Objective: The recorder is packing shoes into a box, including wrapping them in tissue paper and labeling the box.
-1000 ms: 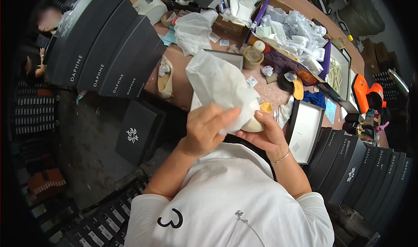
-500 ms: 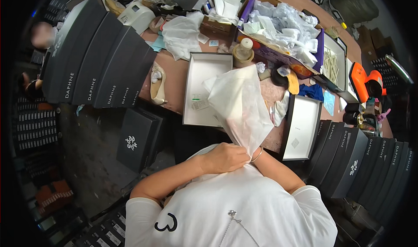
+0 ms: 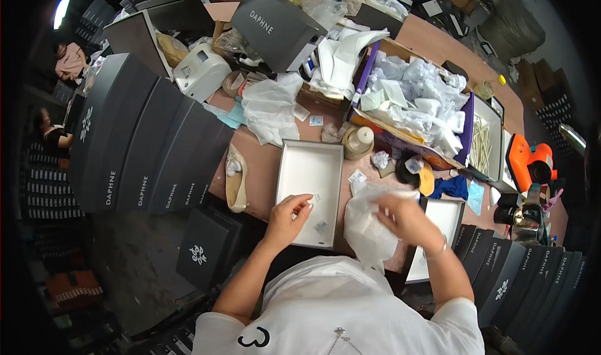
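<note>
White, crinkly wrapping paper (image 3: 369, 223) is bunched in the right hand (image 3: 405, 220), just beside the open white cardboard box (image 3: 310, 192) on the brown table (image 3: 266, 167). Left hand (image 3: 288, 212) pinches a tiny white packet (image 3: 311, 199) over the box. Packing looks underway; the packet likely needs a gentle drop inside.

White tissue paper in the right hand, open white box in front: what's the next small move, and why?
Probably carry the crumpled white tissue paper left and lay it into the open white rectangular cardboard box. The right hand grips the paper just beside the box, the box looks nearly bare inside, and the left hand hovers over its near edge.
</note>
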Motion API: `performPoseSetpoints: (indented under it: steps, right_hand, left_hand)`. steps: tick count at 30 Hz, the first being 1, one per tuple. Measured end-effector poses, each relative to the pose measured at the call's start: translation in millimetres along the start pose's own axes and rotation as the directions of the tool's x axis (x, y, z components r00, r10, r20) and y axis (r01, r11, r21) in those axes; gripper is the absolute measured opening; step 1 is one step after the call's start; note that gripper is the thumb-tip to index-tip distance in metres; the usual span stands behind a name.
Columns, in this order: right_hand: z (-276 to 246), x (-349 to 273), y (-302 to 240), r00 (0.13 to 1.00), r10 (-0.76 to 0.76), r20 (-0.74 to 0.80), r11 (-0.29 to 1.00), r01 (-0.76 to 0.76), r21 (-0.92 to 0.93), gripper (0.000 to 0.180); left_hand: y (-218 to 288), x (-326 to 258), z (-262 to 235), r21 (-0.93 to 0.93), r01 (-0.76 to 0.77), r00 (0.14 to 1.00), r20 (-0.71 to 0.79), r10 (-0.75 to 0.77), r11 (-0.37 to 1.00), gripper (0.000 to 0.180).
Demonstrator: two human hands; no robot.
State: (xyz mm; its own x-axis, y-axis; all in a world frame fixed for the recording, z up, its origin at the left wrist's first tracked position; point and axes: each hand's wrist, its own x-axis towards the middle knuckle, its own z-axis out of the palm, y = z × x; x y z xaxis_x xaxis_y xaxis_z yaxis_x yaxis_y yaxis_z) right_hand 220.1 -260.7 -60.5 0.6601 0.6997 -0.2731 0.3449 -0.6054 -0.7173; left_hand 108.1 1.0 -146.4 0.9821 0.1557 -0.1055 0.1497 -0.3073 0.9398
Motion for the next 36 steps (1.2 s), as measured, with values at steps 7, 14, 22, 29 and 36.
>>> performPoseSetpoints:
  steps: [7, 14, 22, 29, 36]
  right_hand:
    - [-17, 271, 51, 0.875, -0.364, -0.320, 0.729, 0.054, -0.683, 0.035]
    - [14, 201, 6, 0.705, -0.684, -0.186, 0.651, 0.475, -0.591, 0.013]
    - [37, 124, 2, 0.770, -0.512, -0.381, 0.844, 0.369, -0.389, 0.051]
    - [-29, 191, 62, 0.744, -0.288, -0.603, 0.843, -0.102, -0.528, 0.057]
    - [-69, 173, 62, 0.819, 0.234, -0.525, 0.523, 0.349, 0.778, 0.025]
  left_hand:
    - [1, 23, 30, -0.093, -0.033, 0.999, 0.016, 0.034, 0.995, 0.029]
    - [-8, 79, 8, -0.788, -0.009, 0.980, -0.129, -0.151, 0.615, 0.080]
    - [-20, 124, 9, -0.804, -0.021, 0.891, -0.285, -0.354, 0.595, 0.022]
    - [-32, 64, -3, -0.678, -0.050, 0.909, -0.335, -0.248, 0.733, 0.026]
    - [-1, 29, -32, -0.765, -0.092, 0.775, -0.457, -0.437, 0.637, 0.027]
